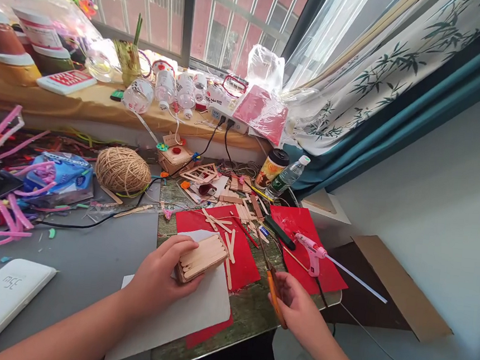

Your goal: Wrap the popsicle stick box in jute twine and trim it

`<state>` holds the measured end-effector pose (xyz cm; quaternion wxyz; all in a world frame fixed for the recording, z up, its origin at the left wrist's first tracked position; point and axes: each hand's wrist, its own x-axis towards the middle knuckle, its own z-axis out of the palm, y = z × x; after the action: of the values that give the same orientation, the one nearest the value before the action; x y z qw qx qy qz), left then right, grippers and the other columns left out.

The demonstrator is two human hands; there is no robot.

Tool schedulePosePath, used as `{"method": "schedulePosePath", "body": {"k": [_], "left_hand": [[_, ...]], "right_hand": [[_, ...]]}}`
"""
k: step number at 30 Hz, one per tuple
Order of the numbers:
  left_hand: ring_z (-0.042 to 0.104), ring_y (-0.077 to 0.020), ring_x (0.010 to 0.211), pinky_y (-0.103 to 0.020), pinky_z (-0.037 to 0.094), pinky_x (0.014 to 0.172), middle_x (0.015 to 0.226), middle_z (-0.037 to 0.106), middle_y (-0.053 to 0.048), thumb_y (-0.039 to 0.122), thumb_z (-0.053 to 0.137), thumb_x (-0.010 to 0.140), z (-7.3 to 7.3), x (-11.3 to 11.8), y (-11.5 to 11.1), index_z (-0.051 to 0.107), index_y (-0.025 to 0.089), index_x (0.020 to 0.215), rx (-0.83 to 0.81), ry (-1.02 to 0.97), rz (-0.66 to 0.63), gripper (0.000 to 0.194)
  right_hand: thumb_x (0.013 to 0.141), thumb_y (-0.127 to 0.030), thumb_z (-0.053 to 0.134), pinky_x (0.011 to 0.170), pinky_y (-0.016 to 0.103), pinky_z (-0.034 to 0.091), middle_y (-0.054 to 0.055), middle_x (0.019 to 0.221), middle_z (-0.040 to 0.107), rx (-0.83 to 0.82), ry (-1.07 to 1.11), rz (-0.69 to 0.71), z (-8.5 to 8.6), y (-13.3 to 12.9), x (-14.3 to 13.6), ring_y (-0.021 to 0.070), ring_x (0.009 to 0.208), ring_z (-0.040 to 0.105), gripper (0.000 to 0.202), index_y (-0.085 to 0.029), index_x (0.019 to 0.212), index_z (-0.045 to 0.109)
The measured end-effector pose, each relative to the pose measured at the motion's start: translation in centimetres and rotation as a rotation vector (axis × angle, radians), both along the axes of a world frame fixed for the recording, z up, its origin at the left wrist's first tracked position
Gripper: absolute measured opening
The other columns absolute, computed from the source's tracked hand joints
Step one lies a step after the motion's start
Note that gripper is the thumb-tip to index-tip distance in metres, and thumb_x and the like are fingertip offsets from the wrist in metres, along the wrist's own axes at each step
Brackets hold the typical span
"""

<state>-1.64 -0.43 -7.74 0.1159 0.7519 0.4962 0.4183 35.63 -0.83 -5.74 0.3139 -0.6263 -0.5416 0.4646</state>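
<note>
My left hand (pixel 165 268) is closed round a small block-like box made of craft sticks (pixel 203 258), its slatted face turned up. The box is held over a white sheet (pixel 207 306) that lies partly on red paper (pixel 243 264). Orange-handled scissors (pixel 274 295) are in my right hand (pixel 296 305), blades pointing away from me over the table; how far they are apart I cannot make out. Loose craft sticks (pixel 230 249) lie on the red paper between my hands. A pink glue gun (pixel 311 251) rests on another red sheet to the right.
A twine ball (pixel 123 171), a stick-built box (pixel 174 157) and piled wood pieces (pixel 242 194) stand farther back. A lidded cup (pixel 271 169) and water bottle (pixel 287 177) are at the back right. A white power bank (pixel 6 305) lies left. Black cords cross the table.
</note>
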Motion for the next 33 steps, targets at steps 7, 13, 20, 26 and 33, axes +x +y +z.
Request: {"method": "schedulePosePath", "body": {"k": [7, 13, 20, 26, 33], "left_hand": [[0.07, -0.0238, 0.108, -0.035, 0.061, 0.093, 0.119, 0.064, -0.009, 0.028, 0.078, 0.088, 0.2, 0.5, -0.9, 0.059, 0.029, 0.129, 0.132, -0.003, -0.015, 0.046], [0.063, -0.0303, 0.127, -0.045, 0.06, 0.103, 0.137, 0.055, -0.015, 0.035, 0.076, 0.091, 0.4, 0.5, -0.4, 0.059, 0.026, 0.129, -0.058, 0.052, 0.027, 0.043], [0.061, -0.0334, 0.134, -0.052, 0.054, 0.11, 0.141, 0.061, -0.016, 0.034, 0.074, 0.089, 0.4, 0.0, -0.1, 0.047, 0.024, 0.137, -0.105, 0.02, -0.019, 0.056], [0.065, -0.032, 0.128, -0.048, 0.056, 0.108, 0.139, 0.063, -0.013, 0.037, 0.078, 0.086, 0.1, -0.1, 0.2, 0.047, 0.025, 0.141, -0.153, 0.012, 0.012, 0.064], [0.065, -0.0317, 0.125, -0.047, 0.057, 0.105, 0.135, 0.064, -0.013, 0.035, 0.075, 0.088, 0.5, 0.2, 0.4, 0.047, 0.025, 0.139, -0.108, 0.045, 0.006, 0.059]], "right_hand": [[0.086, -0.038, 0.085, 0.1, 0.042, 0.055, 0.006, 0.11, 0.073, -0.07, 0.162, 0.112, 1.3, -1.6, -4.3, 0.024, 0.104, 0.069, 0.036, -0.025, 0.115, 0.069], [0.079, -0.038, 0.089, 0.093, 0.037, 0.055, 0.001, 0.101, 0.067, -0.022, 0.002, 0.136, 0.3, -0.7, -4.4, 0.0196, 0.092, 0.065, 0.047, -0.025, 0.116, 0.063], [0.058, -0.045, 0.101, 0.106, 0.052, 0.049, 0.012, 0.133, 0.069, -0.073, -0.254, 0.16, 1.7, -0.5, -5.2, 0.038, 0.128, 0.063, 0.081, -0.028, 0.127, 0.062], [0.056, -0.036, 0.099, 0.105, 0.053, 0.048, 0.014, 0.122, 0.073, 0.024, -0.321, 0.114, 2.3, -1.5, -8.0, 0.0421, 0.12, 0.066, 0.069, -0.026, 0.117, 0.068], [0.065, -0.047, 0.094, 0.103, 0.052, 0.05, 0.017, 0.123, 0.071, 0.022, -0.419, 0.132, 2.4, -1.6, -9.4, 0.0427, 0.122, 0.064, 0.063, -0.023, 0.114, 0.064]]}}
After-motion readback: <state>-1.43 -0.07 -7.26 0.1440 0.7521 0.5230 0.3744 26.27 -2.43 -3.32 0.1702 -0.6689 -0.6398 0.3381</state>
